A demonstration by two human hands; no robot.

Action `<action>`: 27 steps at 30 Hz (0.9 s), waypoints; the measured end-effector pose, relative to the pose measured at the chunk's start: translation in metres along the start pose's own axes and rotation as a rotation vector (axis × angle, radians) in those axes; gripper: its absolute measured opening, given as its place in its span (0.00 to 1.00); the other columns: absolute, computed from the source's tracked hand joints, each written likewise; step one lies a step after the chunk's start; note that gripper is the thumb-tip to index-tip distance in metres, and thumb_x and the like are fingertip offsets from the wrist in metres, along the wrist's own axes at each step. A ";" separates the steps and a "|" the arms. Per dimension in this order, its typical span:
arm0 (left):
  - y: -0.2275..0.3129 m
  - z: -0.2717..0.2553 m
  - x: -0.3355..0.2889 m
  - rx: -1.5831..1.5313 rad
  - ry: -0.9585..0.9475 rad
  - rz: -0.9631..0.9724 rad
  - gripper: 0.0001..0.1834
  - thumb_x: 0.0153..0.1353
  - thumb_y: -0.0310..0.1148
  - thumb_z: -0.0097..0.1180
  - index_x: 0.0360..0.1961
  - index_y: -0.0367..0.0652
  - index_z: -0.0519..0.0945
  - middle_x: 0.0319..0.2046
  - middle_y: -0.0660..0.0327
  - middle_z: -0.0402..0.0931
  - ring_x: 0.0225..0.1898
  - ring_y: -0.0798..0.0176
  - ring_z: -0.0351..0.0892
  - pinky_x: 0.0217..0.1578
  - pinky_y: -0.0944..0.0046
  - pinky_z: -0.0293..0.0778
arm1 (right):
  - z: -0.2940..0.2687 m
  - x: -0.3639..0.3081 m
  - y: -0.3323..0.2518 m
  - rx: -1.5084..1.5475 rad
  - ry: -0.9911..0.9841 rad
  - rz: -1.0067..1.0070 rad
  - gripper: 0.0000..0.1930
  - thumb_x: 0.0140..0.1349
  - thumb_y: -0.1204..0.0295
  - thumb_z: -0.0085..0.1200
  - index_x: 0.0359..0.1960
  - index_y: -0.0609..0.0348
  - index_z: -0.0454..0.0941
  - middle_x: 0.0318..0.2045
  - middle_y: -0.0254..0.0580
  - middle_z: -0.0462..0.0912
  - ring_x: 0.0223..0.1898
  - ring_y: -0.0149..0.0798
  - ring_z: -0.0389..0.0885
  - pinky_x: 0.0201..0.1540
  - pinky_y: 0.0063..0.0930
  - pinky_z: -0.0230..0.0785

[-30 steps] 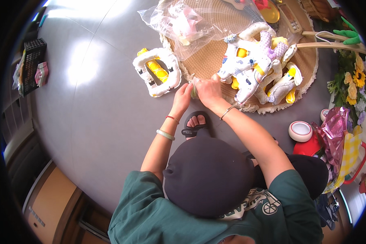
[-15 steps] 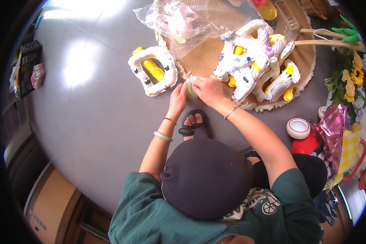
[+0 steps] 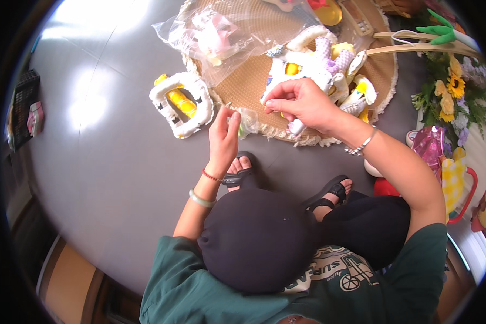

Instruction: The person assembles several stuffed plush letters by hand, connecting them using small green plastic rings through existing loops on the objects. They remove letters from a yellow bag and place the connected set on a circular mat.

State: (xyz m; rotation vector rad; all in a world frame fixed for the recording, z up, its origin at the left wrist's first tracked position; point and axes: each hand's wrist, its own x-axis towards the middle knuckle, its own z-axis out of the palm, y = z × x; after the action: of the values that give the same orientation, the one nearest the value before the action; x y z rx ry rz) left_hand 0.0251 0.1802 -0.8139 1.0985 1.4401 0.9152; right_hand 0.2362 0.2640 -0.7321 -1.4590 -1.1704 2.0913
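Observation:
My left hand point(image 3: 224, 137) is closed round a small, clear, crinkled plastic piece with some green in it point(image 3: 247, 122); its exact kind is unclear. My right hand point(image 3: 303, 102) is raised to the right of it, thumb and fingertips pinched together. Anything in that pinch is too small to make out. Below and behind my right hand lies a heap of white, purple and yellow stuffed fabric pieces point(image 3: 326, 62). To the left of my left hand, a white padded ring with a yellow bar point(image 3: 182, 103) lies on the grey floor.
A round woven mat point(image 3: 243, 86) with a frayed edge bears the heap and a large clear plastic bag point(image 3: 210, 40). Artificial flowers point(image 3: 453, 89) and pink foil point(image 3: 429, 147) stand at the right. A black crate point(image 3: 24, 113) is at the far left.
My right hand has come away from the left and moved right and up, still pinched. My left hand keeps the plastic piece. The whole view has shifted slightly.

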 end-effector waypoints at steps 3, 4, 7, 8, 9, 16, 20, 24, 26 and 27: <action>0.056 0.009 -0.005 -0.112 -0.225 0.099 0.06 0.68 0.29 0.51 0.36 0.37 0.73 0.19 0.67 0.65 0.22 0.75 0.62 0.24 0.70 0.61 | -0.009 -0.025 -0.028 0.048 0.012 -0.021 0.07 0.62 0.74 0.59 0.38 0.65 0.82 0.31 0.36 0.84 0.27 0.21 0.75 0.30 0.17 0.68; 0.073 0.014 -0.003 -0.111 -0.280 0.151 0.05 0.67 0.29 0.51 0.37 0.37 0.73 0.19 0.67 0.66 0.23 0.75 0.63 0.25 0.70 0.62 | -0.009 -0.035 -0.038 0.031 0.037 -0.029 0.07 0.62 0.74 0.59 0.38 0.65 0.82 0.31 0.36 0.84 0.29 0.22 0.76 0.32 0.17 0.69; 0.097 0.028 0.010 -0.252 -0.415 0.137 0.08 0.70 0.31 0.47 0.35 0.38 0.72 0.22 0.71 0.63 0.24 0.77 0.57 0.25 0.73 0.56 | -0.011 -0.052 -0.045 0.031 0.090 -0.111 0.07 0.61 0.74 0.60 0.38 0.66 0.83 0.32 0.36 0.84 0.33 0.23 0.78 0.38 0.19 0.72; 0.101 0.032 0.012 -0.293 -0.456 0.134 0.09 0.71 0.32 0.46 0.34 0.39 0.71 0.23 0.73 0.61 0.25 0.79 0.55 0.25 0.75 0.53 | -0.012 -0.056 -0.045 0.041 0.104 -0.147 0.07 0.61 0.74 0.60 0.37 0.66 0.83 0.32 0.36 0.84 0.34 0.24 0.79 0.39 0.19 0.73; 0.109 0.038 0.014 -0.292 -0.431 0.179 0.11 0.72 0.33 0.45 0.32 0.40 0.70 0.23 0.73 0.61 0.25 0.80 0.53 0.24 0.76 0.51 | -0.014 -0.059 -0.046 0.040 0.116 -0.167 0.08 0.61 0.74 0.60 0.37 0.66 0.83 0.32 0.36 0.84 0.35 0.24 0.79 0.40 0.20 0.73; 0.137 0.047 0.019 -0.774 -0.569 -0.255 0.09 0.69 0.37 0.44 0.31 0.47 0.66 0.26 0.72 0.61 0.21 0.78 0.52 0.22 0.75 0.46 | -0.025 -0.071 -0.047 0.166 0.078 -0.345 0.07 0.61 0.77 0.60 0.39 0.65 0.83 0.33 0.35 0.85 0.34 0.22 0.80 0.39 0.16 0.73; 0.150 0.053 0.014 -0.769 -0.549 -0.295 0.07 0.69 0.37 0.45 0.38 0.46 0.68 0.27 0.72 0.63 0.20 0.77 0.51 0.21 0.74 0.46 | -0.024 -0.075 -0.049 0.240 0.050 -0.374 0.07 0.60 0.78 0.60 0.40 0.64 0.83 0.33 0.34 0.84 0.33 0.20 0.79 0.36 0.14 0.72; 0.143 0.056 0.010 -0.705 -0.534 -0.202 0.11 0.70 0.39 0.45 0.44 0.44 0.70 0.27 0.73 0.63 0.20 0.77 0.50 0.21 0.74 0.46 | -0.025 -0.077 -0.049 0.226 0.055 -0.381 0.06 0.61 0.78 0.60 0.39 0.63 0.82 0.31 0.31 0.83 0.32 0.19 0.78 0.35 0.14 0.71; 0.142 0.058 0.009 -0.725 -0.528 -0.179 0.12 0.70 0.39 0.44 0.46 0.43 0.70 0.27 0.73 0.62 0.19 0.77 0.50 0.21 0.74 0.46 | -0.022 -0.079 -0.051 0.257 0.069 -0.369 0.06 0.61 0.78 0.60 0.39 0.63 0.82 0.30 0.30 0.82 0.31 0.19 0.78 0.34 0.14 0.71; 0.146 0.058 0.009 -0.760 -0.542 -0.194 0.13 0.71 0.40 0.44 0.47 0.42 0.70 0.26 0.73 0.62 0.19 0.77 0.49 0.21 0.74 0.46 | -0.022 -0.078 -0.052 0.225 0.067 -0.392 0.06 0.61 0.78 0.60 0.39 0.63 0.82 0.30 0.30 0.81 0.31 0.19 0.77 0.33 0.14 0.71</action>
State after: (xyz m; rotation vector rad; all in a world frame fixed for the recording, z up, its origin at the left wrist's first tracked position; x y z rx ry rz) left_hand 0.1039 0.2287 -0.6873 0.5492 0.6377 0.8312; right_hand 0.2795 0.2532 -0.6465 -1.0878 -1.0562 1.8213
